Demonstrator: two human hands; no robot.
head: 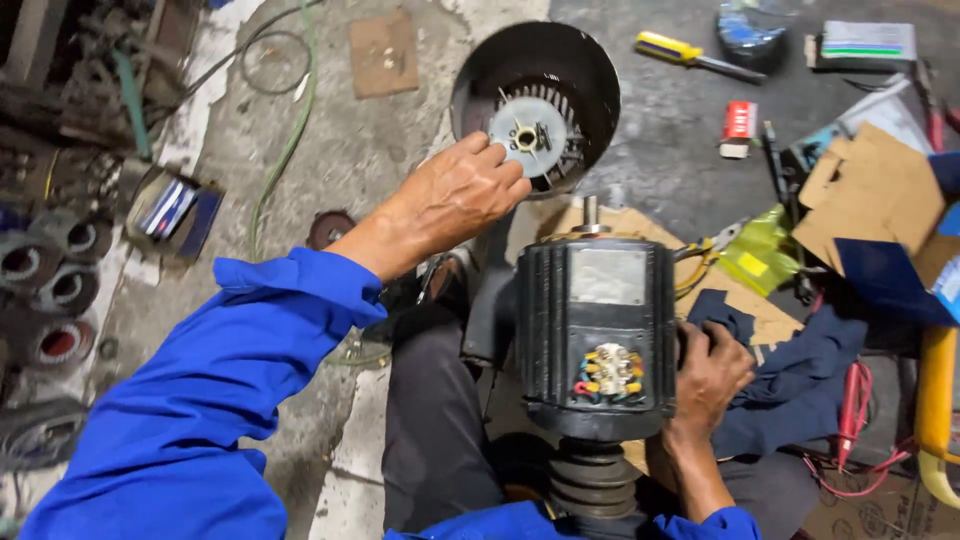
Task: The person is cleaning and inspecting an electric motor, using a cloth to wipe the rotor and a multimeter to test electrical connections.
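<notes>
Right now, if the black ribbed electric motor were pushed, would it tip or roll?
The black ribbed electric motor looks heavy, a thick metal body. Standing on end over its stepped pulley, it could tip; the right hand steadies its side. Lying down, its round shape might roll.

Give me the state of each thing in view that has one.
Left hand: reaching into the fan cover, fingers on the white fan.
Right hand: gripping the motor's side.
Motor: terminal box open, wiring exposed.
Fan cover: off the motor.
White fan: inside the cover.
</notes>
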